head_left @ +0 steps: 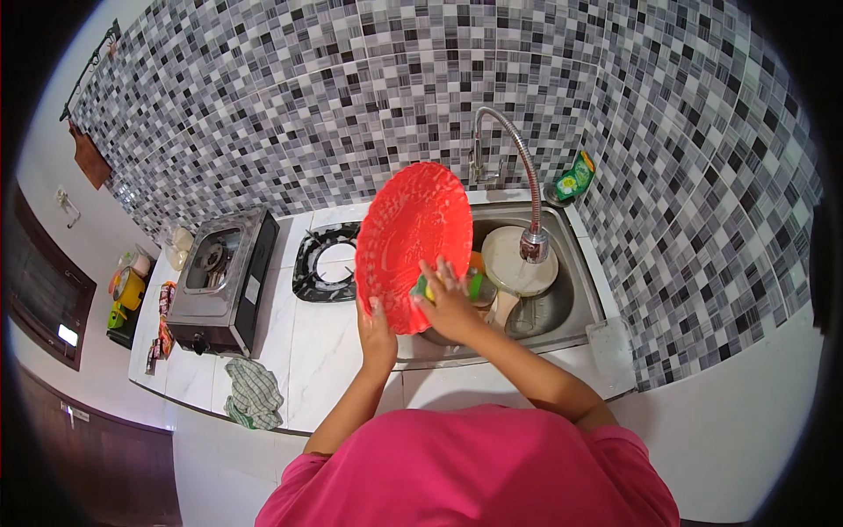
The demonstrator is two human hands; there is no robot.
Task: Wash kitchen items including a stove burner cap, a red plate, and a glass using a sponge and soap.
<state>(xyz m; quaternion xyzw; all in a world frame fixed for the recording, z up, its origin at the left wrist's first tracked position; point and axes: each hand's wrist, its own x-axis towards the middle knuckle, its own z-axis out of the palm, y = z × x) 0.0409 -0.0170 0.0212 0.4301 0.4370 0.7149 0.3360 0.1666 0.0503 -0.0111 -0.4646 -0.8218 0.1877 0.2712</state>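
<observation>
Left hand (378,338) has its grip closed on the lower-left rim of a big red plate (413,241), holding it tilted up near frame centre, over the left edge of the steel sink (575,303). Right hand (448,303) is closed round a green & yellow sponge (474,283), pressed flat vs the plate's lower right face. In the sink, centre-right of frame: a pale round dish (514,263) just under the flexible tap (527,202), w/ its spray head nearly touching the dish. A green soap pouch (575,180) sits at the sink's back corner, upper right. Left of the plate, a black single burner (325,263) rests on the white counter (316,351); further left a steel gas stove (224,281). A checked cloth (253,393) lies at the counter's front edge, lower left.
</observation>
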